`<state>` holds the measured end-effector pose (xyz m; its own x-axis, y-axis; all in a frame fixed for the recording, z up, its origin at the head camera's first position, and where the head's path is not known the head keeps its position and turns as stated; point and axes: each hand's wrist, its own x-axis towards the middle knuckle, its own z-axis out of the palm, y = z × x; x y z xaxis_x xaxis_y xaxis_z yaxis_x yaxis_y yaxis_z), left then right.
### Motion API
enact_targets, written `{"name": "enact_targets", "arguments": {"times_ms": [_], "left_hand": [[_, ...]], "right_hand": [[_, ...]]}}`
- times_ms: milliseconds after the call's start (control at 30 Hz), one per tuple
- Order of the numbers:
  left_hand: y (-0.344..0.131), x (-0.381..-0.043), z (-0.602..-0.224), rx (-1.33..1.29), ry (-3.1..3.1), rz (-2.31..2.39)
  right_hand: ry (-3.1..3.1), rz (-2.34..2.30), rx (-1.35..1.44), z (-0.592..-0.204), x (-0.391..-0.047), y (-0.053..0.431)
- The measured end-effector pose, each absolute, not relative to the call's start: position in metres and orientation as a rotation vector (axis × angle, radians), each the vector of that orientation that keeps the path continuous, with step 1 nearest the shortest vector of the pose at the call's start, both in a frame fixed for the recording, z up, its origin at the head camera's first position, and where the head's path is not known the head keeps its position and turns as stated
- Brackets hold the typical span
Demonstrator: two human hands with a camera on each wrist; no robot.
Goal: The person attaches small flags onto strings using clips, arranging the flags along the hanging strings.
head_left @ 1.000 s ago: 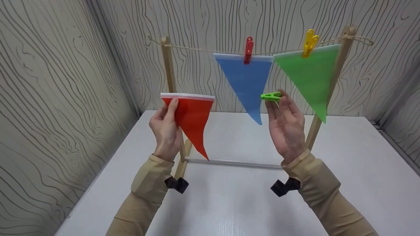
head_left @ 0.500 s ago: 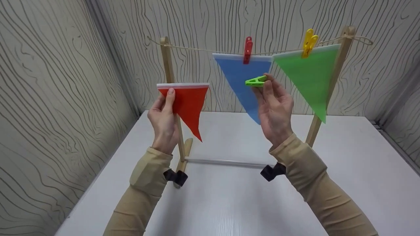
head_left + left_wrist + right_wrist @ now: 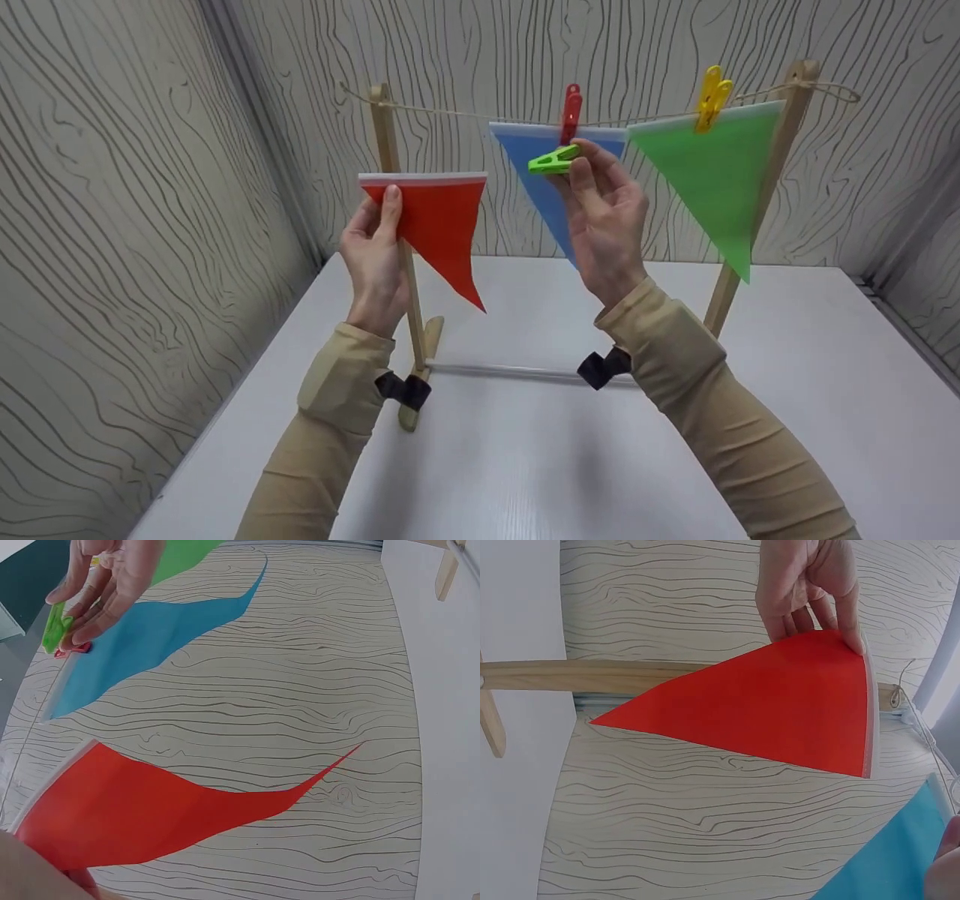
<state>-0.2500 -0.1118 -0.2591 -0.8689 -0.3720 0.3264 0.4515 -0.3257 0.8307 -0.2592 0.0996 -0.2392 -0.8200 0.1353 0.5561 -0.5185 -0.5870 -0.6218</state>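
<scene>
My left hand [image 3: 377,259] pinches a red triangular pennant [image 3: 442,225] near the left end of its white top band, thumb in front. The pennant hangs below the string [image 3: 442,112], apart from it, with its tip curling to the right. Between the thumb and fingers of my right hand [image 3: 606,225] is a green clothespin [image 3: 553,160], its nose pointing left. It stands in front of a blue pennant [image 3: 525,154], which a red clothespin [image 3: 571,112] fastens to the string. Farther right, a yellow clothespin [image 3: 712,101] holds a green pennant [image 3: 712,165] on the string.
Two wooden posts, a left post [image 3: 385,139] and a right post [image 3: 787,135], carry the string. A clear rod [image 3: 510,370] runs low between them. The frame stands on a white table [image 3: 480,465], with wood-grain patterned walls [image 3: 465,45] at the back and left.
Both hands have risen, the left one with the red pennant. My right hand has also moved left with the green clothespin, from beside the blue pennant to in front of it.
</scene>
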Motion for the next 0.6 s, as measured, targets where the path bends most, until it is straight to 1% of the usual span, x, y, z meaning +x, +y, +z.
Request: {"name": "enact_targets", "arguments": {"times_ms": [400,600], "left_hand": [[-0.112,-0.253,-0.247,-0.053,-1.440,-2.158],[-0.113,-0.256,-0.241,-0.070,-1.421,-2.192]], "right_hand": [[-1.348,2.324,0.727,-0.218,-0.267,0.086],[-1.445,2.152,0.798,-0.207,-0.274,0.076]]}}
